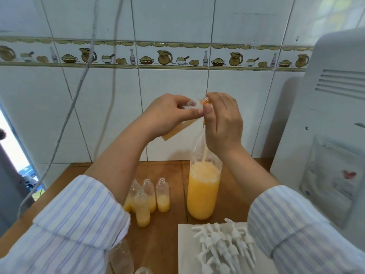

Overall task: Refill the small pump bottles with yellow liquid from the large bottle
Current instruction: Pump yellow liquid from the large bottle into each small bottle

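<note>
A: Where's the small bottle point(178, 127)?
B: Tilted above the big bottle point(203, 191), left grip point(167, 113) curled round it; right grip point(223, 119) pinches its neck.
A: Room?
B: Wall point(177, 84) behind, pumps point(223, 246) in front.

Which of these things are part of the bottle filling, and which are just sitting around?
Part of the job:
large bottle
four small bottles
small bottle held in left hand
left hand
right hand
pump tops

Just there:
white appliance
hanging cords

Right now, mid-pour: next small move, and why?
Probably tip the held bottle slightly further with the left hand: yellow liquid remains in it, and the thin stream lands inside the large bottle while the right hand pinches the held bottle's neck.
</note>
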